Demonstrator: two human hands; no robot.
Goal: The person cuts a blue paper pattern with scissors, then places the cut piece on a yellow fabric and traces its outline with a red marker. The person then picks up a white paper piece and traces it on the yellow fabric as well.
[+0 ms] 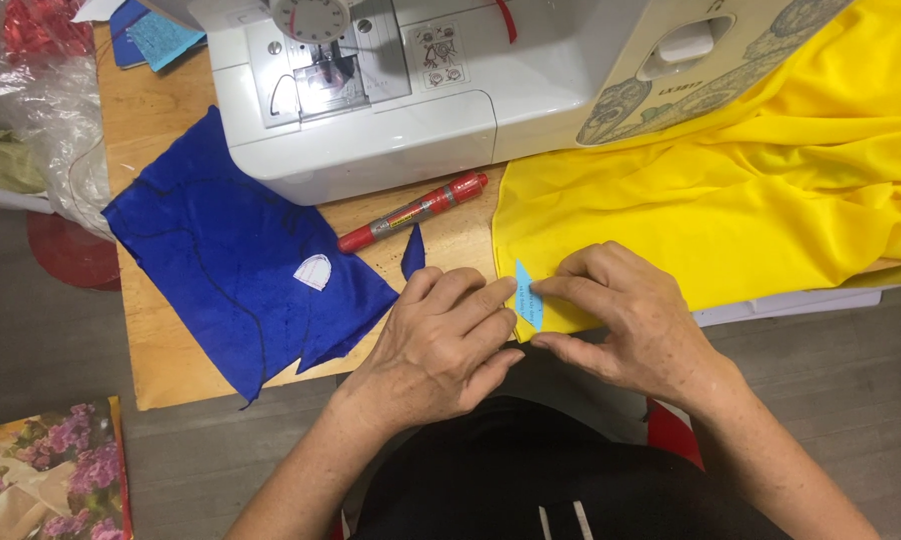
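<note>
Both hands, left hand and right hand, pinch light-blue paper tag on yellow fabric edge; tag long axis near-upright, tip toward sewing machine.

Single head-worn view, looking steeply down from close above the wooden tabletop edge; sewing machine at the far side, floor visible below.

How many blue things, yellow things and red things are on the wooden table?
Blue: 3, the big blue cloth, a small blue scrap and the light blue paper piece pinched by the left hand and right hand.
Yellow: 1, the yellow fabric.
Red: 1, the red marker.
Total: 5
</note>
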